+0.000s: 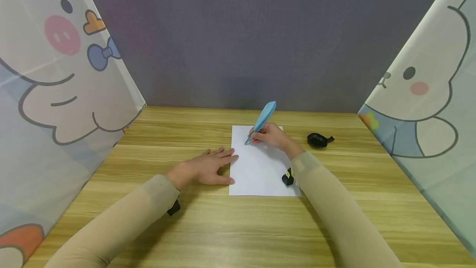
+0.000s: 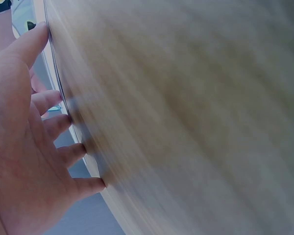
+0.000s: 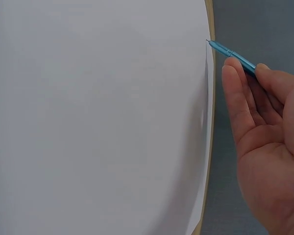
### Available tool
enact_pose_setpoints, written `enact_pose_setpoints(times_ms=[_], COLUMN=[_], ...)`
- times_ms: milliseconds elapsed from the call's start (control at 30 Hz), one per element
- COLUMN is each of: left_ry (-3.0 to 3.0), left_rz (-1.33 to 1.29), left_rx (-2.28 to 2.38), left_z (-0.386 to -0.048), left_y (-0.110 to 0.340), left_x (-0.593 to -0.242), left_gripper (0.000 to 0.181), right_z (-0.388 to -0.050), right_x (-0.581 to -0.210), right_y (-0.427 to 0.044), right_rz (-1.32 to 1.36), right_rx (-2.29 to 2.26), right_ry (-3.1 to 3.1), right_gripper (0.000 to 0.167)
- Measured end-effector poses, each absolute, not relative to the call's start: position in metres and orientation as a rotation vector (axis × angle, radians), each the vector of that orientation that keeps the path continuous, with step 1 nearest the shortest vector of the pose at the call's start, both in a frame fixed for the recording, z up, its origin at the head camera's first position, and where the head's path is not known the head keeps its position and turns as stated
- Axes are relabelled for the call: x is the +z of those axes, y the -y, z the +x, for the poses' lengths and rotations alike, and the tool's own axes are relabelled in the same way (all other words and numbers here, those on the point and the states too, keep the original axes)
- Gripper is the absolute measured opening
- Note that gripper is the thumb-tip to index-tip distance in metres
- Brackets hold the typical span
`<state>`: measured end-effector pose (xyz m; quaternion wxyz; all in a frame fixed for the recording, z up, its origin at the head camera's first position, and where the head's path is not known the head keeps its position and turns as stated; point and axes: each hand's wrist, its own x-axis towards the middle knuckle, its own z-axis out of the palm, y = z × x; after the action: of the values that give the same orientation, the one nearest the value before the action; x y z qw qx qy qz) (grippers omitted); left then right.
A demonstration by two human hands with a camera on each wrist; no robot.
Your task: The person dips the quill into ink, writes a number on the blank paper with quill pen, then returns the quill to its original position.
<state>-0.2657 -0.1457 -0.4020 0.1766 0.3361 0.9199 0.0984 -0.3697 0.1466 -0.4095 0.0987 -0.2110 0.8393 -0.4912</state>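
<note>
The surface [image 1: 230,226] has a yellow-brown, streaked wood-grain finish and abuts a matte grey, fine-textured back panel [image 1: 253,40]; cartoon-printed sheets [image 1: 427,106] flank it. A smooth, rectangular white paper [image 1: 260,173] lies flat on the surface. The right hand [image 1: 273,134] pinches a tilted blue pen [image 1: 265,116], its upper end leaf-shaped, its tip at the upper left part of the paper. The left hand [image 1: 210,167] is spread wide, thumb and index fingertip on the paper's left edge. A glossy black oval object [image 1: 317,140] with a short tab lies right of the paper.
</note>
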Motion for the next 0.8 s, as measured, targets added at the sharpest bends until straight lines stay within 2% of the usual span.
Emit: enact_pose_setpoints(times_ms=[800], left_ry=[-2.614], left_rz=[0.954], left_rx=[0.289], left_z=[-0.2663], left_y=[0.1448], left_x=[-0.4025], left_gripper=[0.090], right_z=[-0.3606], right_x=[-0.4087], right_y=[-0.1415], right_rz=[-0.735], right_rx=[-1.454], right_ry=[-2.295], right_gripper=[0.023])
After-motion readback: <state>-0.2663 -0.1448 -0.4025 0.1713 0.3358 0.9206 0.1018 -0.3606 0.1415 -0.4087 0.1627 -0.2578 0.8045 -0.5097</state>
